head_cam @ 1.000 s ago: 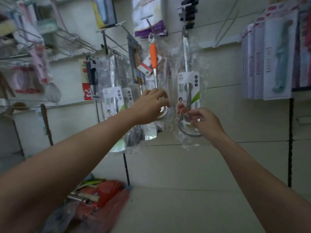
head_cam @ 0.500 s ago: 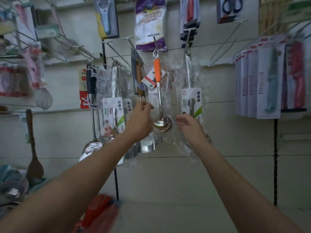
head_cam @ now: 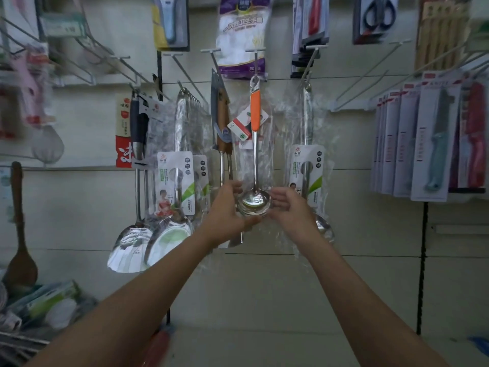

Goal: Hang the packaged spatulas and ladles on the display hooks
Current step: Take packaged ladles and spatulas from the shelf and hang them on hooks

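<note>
Pale wall panels (head_cam: 264,287) carry rows of wire display hooks (head_cam: 185,70) hung with bagged utensils. Seen from the head camera, both forearms reach up and forward, meeting at the orange-handled ladle (head_cam: 254,165), which hangs from a hook at centre. Left hand (head_cam: 225,215) cups the left side of its bowl, fingers loosely curved; right hand (head_cam: 288,207) flanks the other side, fingers relaxed and slightly spread. Whether either touches the wrapping cannot be told. Packaged spatulas (head_cam: 169,197) hang just left, another packaged ladle (head_cam: 307,168) just right.
</note>
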